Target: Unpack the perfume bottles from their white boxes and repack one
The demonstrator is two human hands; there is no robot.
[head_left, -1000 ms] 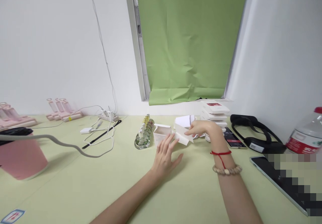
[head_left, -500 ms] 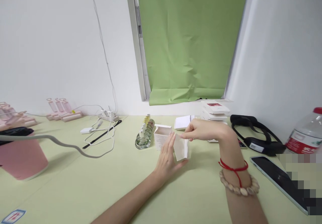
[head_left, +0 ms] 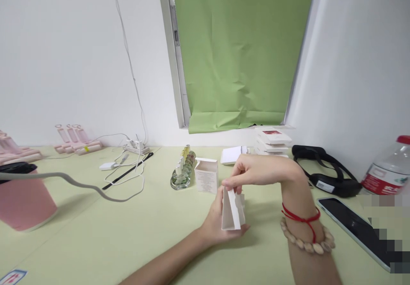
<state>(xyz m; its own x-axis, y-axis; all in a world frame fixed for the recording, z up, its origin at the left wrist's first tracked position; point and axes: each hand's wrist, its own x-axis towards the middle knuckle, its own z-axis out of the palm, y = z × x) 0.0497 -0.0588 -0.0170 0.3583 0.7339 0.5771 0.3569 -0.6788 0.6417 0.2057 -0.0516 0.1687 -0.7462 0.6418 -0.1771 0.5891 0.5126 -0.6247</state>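
A small white carton [head_left: 228, 214] with a loose flap is tilted above the table, its opening facing me. My left hand [head_left: 214, 221] is wrapped round it from the left and below. From above, my right hand [head_left: 253, 172] reaches down with bent wrist, thumb and fingers at the carton's upper edge. Just behind, a white printed box [head_left: 206, 180] stands upright with its top open. To its left is a row of glass bottles [head_left: 183, 172] with pale and yellow tops.
White boxes [head_left: 272, 142] are stacked behind my right hand, beside a flat white box [head_left: 233, 155]. A black headset [head_left: 335, 182], phone [head_left: 352, 229] and bottle [head_left: 386, 170] lie or stand right. Cables [head_left: 128, 165] and a pink bin [head_left: 28, 199] are left.
The carton has come nearer to me and turned, away from the upright box. My left hand has moved with it and now wraps round it; my right hand has shifted slightly nearer me.
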